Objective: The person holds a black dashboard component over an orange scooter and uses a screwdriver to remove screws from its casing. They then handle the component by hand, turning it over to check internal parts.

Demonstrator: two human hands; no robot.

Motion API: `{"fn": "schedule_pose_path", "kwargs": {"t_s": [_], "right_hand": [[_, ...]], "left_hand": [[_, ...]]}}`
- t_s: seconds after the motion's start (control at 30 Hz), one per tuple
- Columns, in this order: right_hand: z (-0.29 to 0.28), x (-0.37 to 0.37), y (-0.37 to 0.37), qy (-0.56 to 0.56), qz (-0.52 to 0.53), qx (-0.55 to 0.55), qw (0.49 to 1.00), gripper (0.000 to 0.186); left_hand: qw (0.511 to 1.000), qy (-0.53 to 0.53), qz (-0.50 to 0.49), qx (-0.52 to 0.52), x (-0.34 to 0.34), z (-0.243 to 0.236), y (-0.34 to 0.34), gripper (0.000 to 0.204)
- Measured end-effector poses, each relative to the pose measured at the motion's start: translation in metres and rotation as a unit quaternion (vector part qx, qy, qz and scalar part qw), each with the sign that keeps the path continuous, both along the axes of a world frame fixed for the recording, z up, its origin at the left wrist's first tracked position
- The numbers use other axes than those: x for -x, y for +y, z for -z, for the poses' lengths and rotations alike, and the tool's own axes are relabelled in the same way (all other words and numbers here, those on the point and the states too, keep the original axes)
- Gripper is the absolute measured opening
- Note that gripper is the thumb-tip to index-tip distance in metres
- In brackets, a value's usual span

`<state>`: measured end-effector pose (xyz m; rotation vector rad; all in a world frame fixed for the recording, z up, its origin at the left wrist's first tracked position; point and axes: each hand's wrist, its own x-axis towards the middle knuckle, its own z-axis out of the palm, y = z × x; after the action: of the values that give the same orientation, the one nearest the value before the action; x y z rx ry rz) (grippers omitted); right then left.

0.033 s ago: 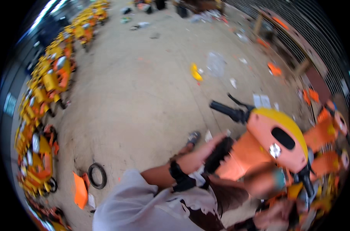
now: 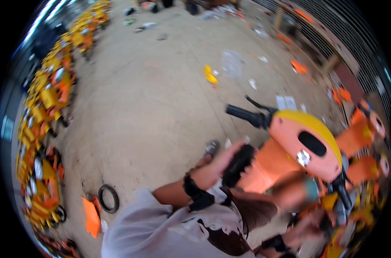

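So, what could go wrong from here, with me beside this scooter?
Your right hand is low near the scooter's dark handlebar grip; if the bar swung, it might knock that hand.
The neighbouring scooters look close, so tipping yours that way could scrape panels.
A loose tyre and orange panel lie on the floor to your left, a possible trip hazard if you step that way.

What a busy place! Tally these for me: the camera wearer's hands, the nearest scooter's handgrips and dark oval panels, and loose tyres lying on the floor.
Hands (left hand, right hand): 2
Handgrips: 2
Dark oval panel: 1
Loose tyre: 1
Total: 6
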<state>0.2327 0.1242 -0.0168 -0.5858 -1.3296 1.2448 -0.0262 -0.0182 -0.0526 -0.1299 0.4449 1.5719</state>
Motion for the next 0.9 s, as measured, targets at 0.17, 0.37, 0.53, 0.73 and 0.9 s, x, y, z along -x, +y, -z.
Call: {"fn": "schedule_pose_path", "kwargs": {"t_s": [0.17, 0.37, 0.53, 0.73, 0.9], "right_hand": [[-0.005, -0.024, -0.033, 0.006, -0.019, 0.028, 0.999, 0.064], [-0.022, -0.017, -0.052, 0.031, 0.027, 0.042, 0.998, 0.064], [-0.026, -0.009, -0.053, -0.005, 0.02, 0.016, 1.0, 0.057], [-0.02, -0.016, -0.058, -0.008, 0.035, 0.046, 0.998, 0.056], [-0.019, -0.019, -0.054, -0.01, 0.039, 0.035, 0.999, 0.054]], "left_hand": [[0.997, -0.065, -0.007, -0.048, 0.006, 0.004, 0.0, 0.053], [0.997, -0.07, -0.005, -0.013, 0.001, 0.003, 0.013, 0.049], [0.999, -0.048, 0.008, 0.01, -0.009, 0.0, 0.025, 0.047], [0.995, -0.004, 0.034, 0.089, -0.019, -0.007, 0.033, 0.047], [0.993, 0.025, 0.041, 0.107, -0.023, -0.006, 0.043, 0.047]]}}
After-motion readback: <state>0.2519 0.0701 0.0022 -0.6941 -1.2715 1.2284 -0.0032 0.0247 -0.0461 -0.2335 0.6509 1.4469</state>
